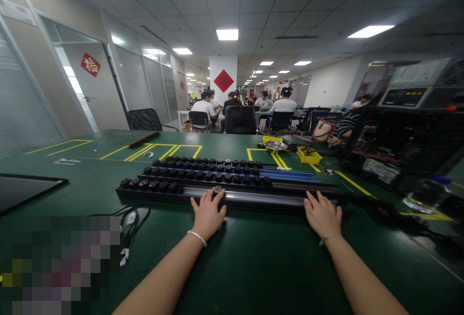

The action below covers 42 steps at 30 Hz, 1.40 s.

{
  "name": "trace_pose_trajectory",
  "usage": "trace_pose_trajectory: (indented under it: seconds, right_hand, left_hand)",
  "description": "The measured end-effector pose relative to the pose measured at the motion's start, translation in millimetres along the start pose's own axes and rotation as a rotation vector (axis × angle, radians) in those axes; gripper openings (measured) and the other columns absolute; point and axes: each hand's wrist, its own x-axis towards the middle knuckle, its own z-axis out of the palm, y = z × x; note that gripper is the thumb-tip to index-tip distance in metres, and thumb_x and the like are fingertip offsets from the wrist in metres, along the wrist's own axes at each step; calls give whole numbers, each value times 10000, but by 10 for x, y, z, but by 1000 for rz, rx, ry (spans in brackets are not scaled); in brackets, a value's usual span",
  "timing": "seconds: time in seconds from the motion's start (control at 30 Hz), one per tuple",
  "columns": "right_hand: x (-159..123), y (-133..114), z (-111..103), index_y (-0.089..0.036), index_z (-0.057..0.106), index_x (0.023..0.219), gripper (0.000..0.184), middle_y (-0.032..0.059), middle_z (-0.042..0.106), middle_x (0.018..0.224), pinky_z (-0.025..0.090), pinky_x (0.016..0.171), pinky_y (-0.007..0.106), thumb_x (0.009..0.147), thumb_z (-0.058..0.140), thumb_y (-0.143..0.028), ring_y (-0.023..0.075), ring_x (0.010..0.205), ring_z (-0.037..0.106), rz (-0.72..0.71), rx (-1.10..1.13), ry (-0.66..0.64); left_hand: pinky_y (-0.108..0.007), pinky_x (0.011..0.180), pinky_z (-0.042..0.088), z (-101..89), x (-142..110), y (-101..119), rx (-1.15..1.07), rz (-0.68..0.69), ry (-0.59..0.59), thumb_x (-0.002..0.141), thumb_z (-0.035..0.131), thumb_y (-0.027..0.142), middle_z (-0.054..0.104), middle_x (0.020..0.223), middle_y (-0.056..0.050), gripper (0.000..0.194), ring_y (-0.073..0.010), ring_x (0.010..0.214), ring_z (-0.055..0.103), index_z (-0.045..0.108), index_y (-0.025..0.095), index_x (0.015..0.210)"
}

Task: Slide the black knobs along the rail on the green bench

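Note:
A long black rail [253, 196] lies across the front of the table, with several round black socket-like pieces [154, 186] on its left part. My left hand [208, 213] has its fingers spread over the rail's middle, and the fingertips touch a single round piece [218, 190]. Toward the right end, my right hand [323, 214] rests on the rail with its fingers apart; the little finger side is partly hidden. Behind lie more rails, one with a blue strip [286, 175], carrying rows of similar black pieces [209, 176].
Black cables [136, 223] lie front left, and a dark tray [29, 187] is at the left edge. A metal bowl [275, 146] and a yellow bin [309, 155] stand at the back right. A bottle [426, 194] and equipment rack [398, 126] are at right. People sit farther back.

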Motion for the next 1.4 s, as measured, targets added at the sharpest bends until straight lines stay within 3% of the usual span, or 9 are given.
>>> trace_pose_trajectory:
  seconds: [1.4]
  right_hand:
    - [-1, 19, 41, -279, 409, 1348, 579, 63, 335, 1432, 164, 1043, 504, 868, 146, -466, 243, 1289, 288, -5, 18, 19]
  left_hand:
    - [-688, 1010, 64, -47, -16, 41, -13, 37, -42, 803, 467, 336, 398, 1406, -26, 557, -274, 1275, 333, 328, 369, 1342]
